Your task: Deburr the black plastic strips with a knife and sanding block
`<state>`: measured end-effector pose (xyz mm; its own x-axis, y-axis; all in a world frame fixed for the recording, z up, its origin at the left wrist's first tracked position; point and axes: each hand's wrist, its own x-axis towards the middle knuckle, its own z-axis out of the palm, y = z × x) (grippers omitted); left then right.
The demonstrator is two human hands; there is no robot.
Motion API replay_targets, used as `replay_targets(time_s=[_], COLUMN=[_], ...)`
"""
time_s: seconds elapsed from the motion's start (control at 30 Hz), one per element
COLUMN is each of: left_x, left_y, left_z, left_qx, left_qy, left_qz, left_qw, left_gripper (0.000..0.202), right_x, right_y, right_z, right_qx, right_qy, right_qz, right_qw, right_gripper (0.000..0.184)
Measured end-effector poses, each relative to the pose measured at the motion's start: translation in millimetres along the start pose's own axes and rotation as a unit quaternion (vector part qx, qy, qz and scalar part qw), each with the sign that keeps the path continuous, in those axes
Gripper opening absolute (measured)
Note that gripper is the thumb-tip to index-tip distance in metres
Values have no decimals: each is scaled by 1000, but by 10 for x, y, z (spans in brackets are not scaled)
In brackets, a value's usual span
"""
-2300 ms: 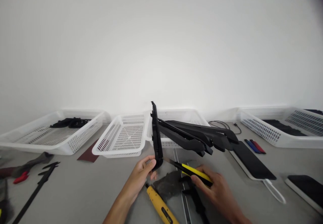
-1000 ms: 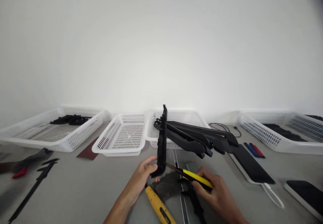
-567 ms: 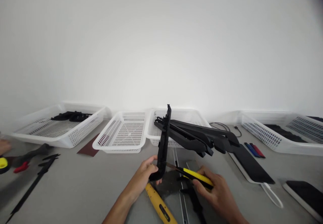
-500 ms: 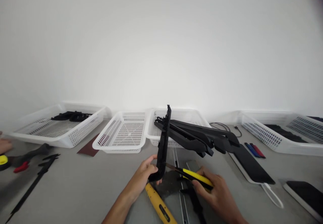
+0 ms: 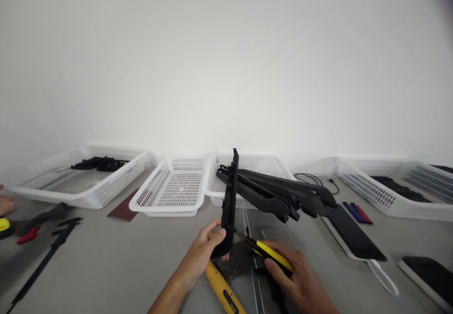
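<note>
Right hand (image 5: pixel 293 271) dipped, closed round the yellow knife (image 5: pixel 273 253); blade (image 5: pixel 242 234) slants more steeply to the black strip (image 5: pixel 230 205) near its lower bend, contact unclear; seemingly a fresh angle there | left hand (image 5: pixel 205 245) pinches that strip above the tabletop (image 5: pixel 116 257), short of its far edge; thumb farther across than before | hands apart
</note>
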<state>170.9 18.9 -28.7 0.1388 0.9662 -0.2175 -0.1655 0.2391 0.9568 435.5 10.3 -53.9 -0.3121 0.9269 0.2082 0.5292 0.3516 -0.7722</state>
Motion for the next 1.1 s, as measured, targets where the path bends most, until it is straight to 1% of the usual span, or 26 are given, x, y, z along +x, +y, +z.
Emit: replay_targets(time_s=[0.07,0.2,0.37,0.43,0.5,0.6,0.67,0.8,0.9,0.93,1.0,1.07,1.1], left_x=[-3,2,16,15,12,11,12,18,16,11,-8,-36,-49], left_y=[3,1,-32,-40,-39,-29,-26,-41,-52,-51,-38,-19,-10], left_z=[23,97,153,159,161,153,136,89,71,69,69,71,73], left_qx=[-6,-14,-16,-17,-16,-9,-8,-23,-29,-26,-19,-16,-17], left_qy=[-8,4,17,24,24,0,-11,-14,-12,-10,-7,-12,-18], left_qz=[3,11,19,20,23,33,36,21,5,-2,-22,-42,-47], left_qw=[1000,1000,1000,999,999,999,999,999,999,1000,1000,999,999], left_gripper=[78,83,87,87,86,76,72,74,83,86,91,90,87], right_x=[-10,-23,-46,-52,-52,-42,-33,-17,1,10,26,37,38], right_y=[-42,-117,-131,-116,-90,-55,-60,-123,-114,-94,-41,-1,8], right_z=[26,97,151,164,174,169,145,66,22,15,7,-3,-12], right_qx=[7,20,8,11,7,3,8,25,23,18,8,4,4], right_qy=[-1,-15,18,22,25,48,50,12,-11,-8,17,39,38], right_qz=[-4,-24,-44,-52,-50,-32,-27,-23,-20,-18,-12,-13,-16], right_qw=[1000,999,999,998,998,998,998,999,999,1000,1000,999,999], right_gripper=[42,38,38,37,37,38,39,40,40,40,40,39,39])
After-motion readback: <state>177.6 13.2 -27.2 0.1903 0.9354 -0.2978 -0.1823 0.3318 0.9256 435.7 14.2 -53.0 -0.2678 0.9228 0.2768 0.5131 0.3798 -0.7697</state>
